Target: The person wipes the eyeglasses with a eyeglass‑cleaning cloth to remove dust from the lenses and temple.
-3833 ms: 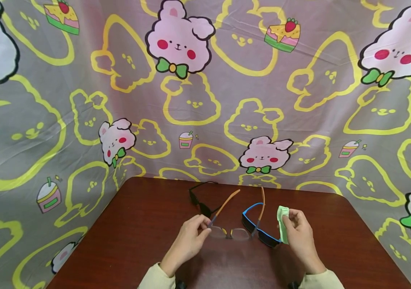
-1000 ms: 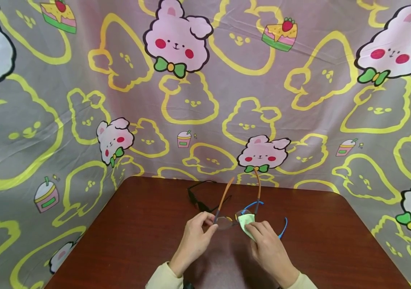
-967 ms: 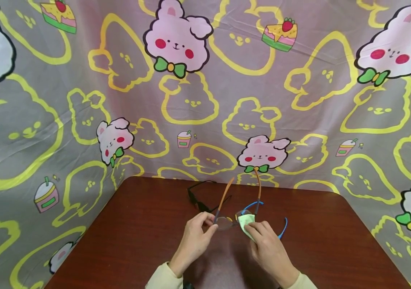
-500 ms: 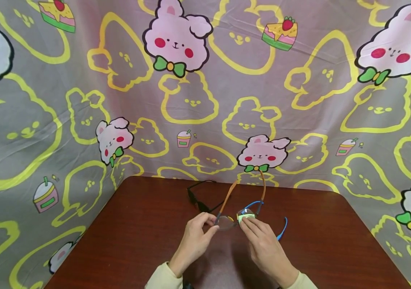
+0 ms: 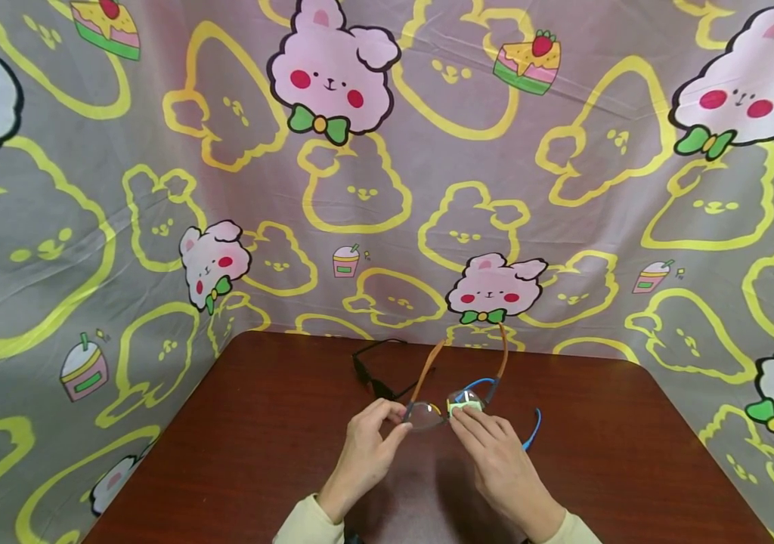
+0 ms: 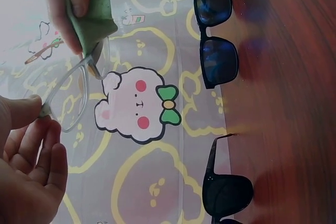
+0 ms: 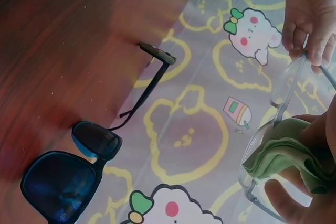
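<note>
My left hand [image 5: 368, 447] pinches the left hinge corner of a pair of clear-framed eyeglasses [image 5: 425, 416], held above the table with both orange-brown temples pointing away. With my right hand [image 5: 501, 465] I hold a light green cloth [image 5: 463, 409] against the right lens. The right wrist view shows the folded cloth [image 7: 281, 156] between thumb and fingers, around that lens. Left hand fingers [image 6: 44, 142] grip the frame corner in the left wrist view, where the near lens is bare. Part of the right lens is hidden by cloth and fingers.
Black sunglasses [image 5: 382, 389] lie on the brown table [image 5: 258, 423] behind the left hand. Blue-framed sunglasses [image 5: 532, 432] lie behind the right hand, partly covered by it. A patterned curtain [image 5: 373, 189] surrounds the table's back and sides.
Earlier the right hand held the cloth apart, to the right of the eyeglasses; now it is on the right lens. Over the last second the right fingers shifted across the cloth and the glasses tilted slightly.
</note>
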